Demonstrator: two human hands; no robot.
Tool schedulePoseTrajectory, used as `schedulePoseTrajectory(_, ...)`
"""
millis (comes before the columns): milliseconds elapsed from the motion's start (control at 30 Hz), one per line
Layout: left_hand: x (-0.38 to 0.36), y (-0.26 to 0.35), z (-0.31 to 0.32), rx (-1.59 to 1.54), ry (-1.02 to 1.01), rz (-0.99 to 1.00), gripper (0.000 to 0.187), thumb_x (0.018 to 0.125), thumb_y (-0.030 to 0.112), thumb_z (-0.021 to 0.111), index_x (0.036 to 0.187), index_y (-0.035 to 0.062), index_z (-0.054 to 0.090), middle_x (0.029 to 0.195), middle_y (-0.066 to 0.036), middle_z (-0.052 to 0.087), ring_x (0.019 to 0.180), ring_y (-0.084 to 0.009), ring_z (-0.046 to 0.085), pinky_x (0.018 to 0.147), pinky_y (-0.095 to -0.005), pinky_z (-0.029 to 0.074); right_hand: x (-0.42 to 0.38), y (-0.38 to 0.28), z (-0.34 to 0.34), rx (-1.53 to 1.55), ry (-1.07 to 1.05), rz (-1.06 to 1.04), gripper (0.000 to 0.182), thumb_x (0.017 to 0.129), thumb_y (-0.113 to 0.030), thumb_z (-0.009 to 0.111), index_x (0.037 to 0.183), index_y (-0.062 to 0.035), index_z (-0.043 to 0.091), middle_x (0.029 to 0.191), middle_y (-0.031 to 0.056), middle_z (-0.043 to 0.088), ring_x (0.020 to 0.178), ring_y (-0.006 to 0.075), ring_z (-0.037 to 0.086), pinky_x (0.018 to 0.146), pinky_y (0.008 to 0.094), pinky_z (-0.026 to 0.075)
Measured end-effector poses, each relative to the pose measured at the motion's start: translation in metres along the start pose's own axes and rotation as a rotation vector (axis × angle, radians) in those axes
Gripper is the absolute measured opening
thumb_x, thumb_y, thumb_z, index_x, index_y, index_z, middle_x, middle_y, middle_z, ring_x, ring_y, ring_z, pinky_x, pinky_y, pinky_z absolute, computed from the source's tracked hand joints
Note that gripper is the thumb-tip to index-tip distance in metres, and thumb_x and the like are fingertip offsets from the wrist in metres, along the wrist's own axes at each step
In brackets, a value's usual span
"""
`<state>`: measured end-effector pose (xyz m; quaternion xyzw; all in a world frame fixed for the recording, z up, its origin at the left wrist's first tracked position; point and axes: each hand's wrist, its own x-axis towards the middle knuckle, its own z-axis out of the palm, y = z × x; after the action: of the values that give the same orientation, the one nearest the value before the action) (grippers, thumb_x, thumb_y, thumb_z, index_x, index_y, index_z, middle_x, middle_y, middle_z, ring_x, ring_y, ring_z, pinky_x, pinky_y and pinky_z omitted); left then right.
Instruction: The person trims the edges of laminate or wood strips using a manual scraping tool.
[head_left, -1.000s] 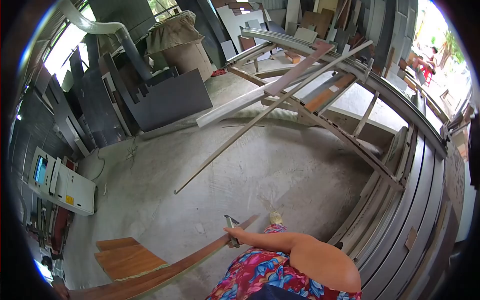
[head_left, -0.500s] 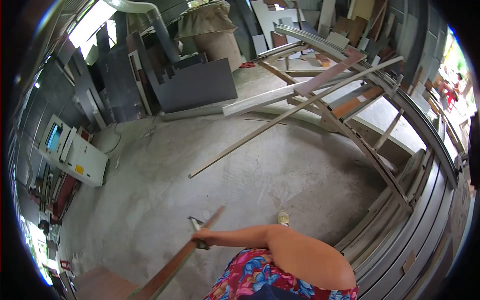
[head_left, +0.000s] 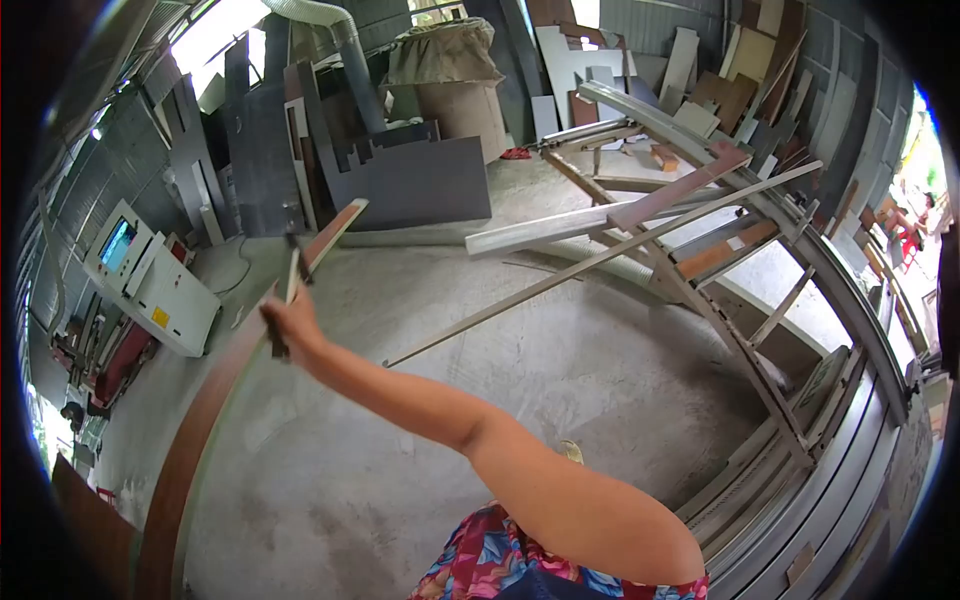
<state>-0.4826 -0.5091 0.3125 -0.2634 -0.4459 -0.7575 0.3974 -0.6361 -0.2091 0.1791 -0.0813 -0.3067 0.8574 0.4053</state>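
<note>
My right arm reaches across to the left, and my right hand [head_left: 290, 325] is closed at a long, narrow brown board [head_left: 198, 420]. The board slants from the bottom left up to a pale-edged end near the middle of the view. At the same hand is a tool with a light shaft and dark ends [head_left: 294, 272]; its kind is blurred, and the fingers partly hide it. My left hand is out of view.
A metal frame [head_left: 735, 335] stands at right, with a long thin strip [head_left: 600, 262] jutting left from it. Long grey profiles [head_left: 800, 530] lie at lower right. A white machine cabinet [head_left: 165, 300] stands left; a dark notched panel [head_left: 420, 185] leans at the back.
My right hand has moved up, forward and left, with the brown board and the tool moving along with it. The view has shifted slightly.
</note>
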Motion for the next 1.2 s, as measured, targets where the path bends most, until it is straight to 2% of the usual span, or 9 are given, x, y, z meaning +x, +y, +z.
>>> schedulePoseTrajectory(267, -0.026, -0.026, 0.020, 0.046, 0.047, 0.087, 0.056, 0.076, 0.023, 0.056, 0.114, -0.0154, 0.044, 0.114, -0.024, 0.050, 0.100, -0.0325, 0.051, 0.092, -0.0413, 0.040, 0.051, -0.253, -0.129, -0.054, 0.168, -0.457, 0.049, 0.073, 0.001, 0.058, 0.117, -0.0093, 0.039, 0.086, 0.0087, 0.052, 0.063, 0.0158, 0.056, 0.043, 0.0299, 0.045)
schedulePoseTrajectory(433, -0.053, -0.079, 0.040, 0.246, 0.131, 0.425, 0.061, 0.076, 0.023, 0.056, 0.118, -0.0183, 0.043, 0.120, -0.027, 0.050, 0.106, -0.0351, 0.053, 0.097, -0.0432, 0.041, 0.051, -0.410, -0.231, -0.108, 0.198, -0.665, 0.044, 0.069, 0.003, 0.061, 0.107, -0.0063, 0.042, 0.083, 0.0080, 0.051, 0.061, 0.0186, 0.055, 0.050, 0.0309, 0.048)
schedulePoseTrajectory(467, -0.062, -0.093, 0.048, 0.188, 0.136, 0.391, 0.062, 0.076, 0.023, 0.056, 0.119, -0.0188, 0.043, 0.121, -0.027, 0.050, 0.107, -0.0356, 0.053, 0.098, -0.0436, 0.041, 0.061, -0.439, -0.257, -0.181, 0.281, -0.689, 0.044, 0.068, 0.003, 0.061, 0.107, -0.0056, 0.043, 0.084, 0.0080, 0.051, 0.063, 0.0185, 0.055, 0.051, 0.0308, 0.048)
schedulePoseTrajectory(533, -0.107, -0.119, 0.101, -0.762, 0.270, -0.226, 0.066, 0.073, 0.022, 0.052, 0.124, -0.0186, 0.037, 0.131, -0.028, 0.041, 0.119, -0.0360, 0.044, 0.105, -0.0441, 0.033, 0.078, -0.493, -0.311, -0.313, 0.402, -0.763, 0.043, 0.067, 0.003, 0.061, 0.105, -0.0038, 0.044, 0.085, 0.0081, 0.052, 0.065, 0.0182, 0.055, 0.054, 0.0305, 0.048)
schedulePoseTrajectory(567, -0.129, -0.135, 0.127, -0.797, 0.217, -0.260, 0.060, 0.072, 0.020, 0.054, 0.118, -0.0164, 0.041, 0.134, -0.029, 0.036, 0.121, -0.0376, 0.041, 0.105, -0.0469, 0.032, 0.080, -0.519, -0.336, -0.374, 0.448, -0.809, 0.042, 0.066, 0.004, 0.062, 0.104, -0.0028, 0.045, 0.086, 0.0082, 0.052, 0.066, 0.0179, 0.055, 0.055, 0.0303, 0.048)
schedulePoseTrajectory(633, -0.170, -0.147, 0.189, -0.794, 0.216, -0.328, 0.056, 0.071, 0.018, 0.054, 0.116, -0.0143, 0.041, 0.138, -0.031, 0.030, 0.125, -0.0401, 0.037, 0.105, -0.0500, 0.031, 0.086, -0.566, -0.381, -0.444, 0.470, -0.840, 0.046, 0.069, 0.004, 0.060, 0.109, -0.0102, 0.042, 0.078, 0.0083, 0.052, 0.055, 0.0186, 0.055, 0.039, 0.0303, 0.045)
schedulePoseTrajectory(700, -0.214, -0.145, 0.253, -0.743, 0.218, -0.409, 0.060, 0.074, 0.018, 0.053, 0.122, -0.0120, 0.034, 0.138, -0.032, 0.030, 0.128, -0.0418, 0.035, 0.106, -0.0507, 0.029, 0.107, -0.607, -0.439, -0.479, 0.527, -0.901, 0.045, 0.068, 0.005, 0.060, 0.106, -0.0102, 0.042, 0.078, 0.0079, 0.052, 0.056, 0.0190, 0.055, 0.041, 0.0307, 0.047)
schedulePoseTrajectory(900, -0.305, -0.151, 0.364, -0.663, 0.104, -0.766, 0.057, 0.084, 0.022, 0.048, 0.134, 0.0057, 0.029, 0.135, -0.025, 0.040, 0.125, -0.0353, 0.040, 0.104, -0.0484, 0.031, 0.135, -0.682, -0.549, -0.273, 0.549, -0.803, 0.042, 0.063, 0.005, 0.062, 0.101, -0.0057, 0.048, 0.089, 0.0045, 0.050, 0.076, 0.0169, 0.053, 0.064, 0.0305, 0.047)
schedulePoseTrajectory(1200, -0.396, -0.230, 0.447, -0.475, -0.364, -1.049, 0.058, 0.086, 0.021, 0.053, 0.140, 0.0191, 0.033, 0.119, -0.003, 0.047, 0.105, -0.0164, 0.048, 0.083, -0.0310, 0.040, 0.208, -0.718, -0.682, -0.338, 0.638, -0.772, 0.043, 0.064, -0.001, 0.064, 0.104, -0.0039, 0.049, 0.093, 0.0051, 0.048, 0.080, 0.0180, 0.053, 0.071, 0.0303, 0.046)
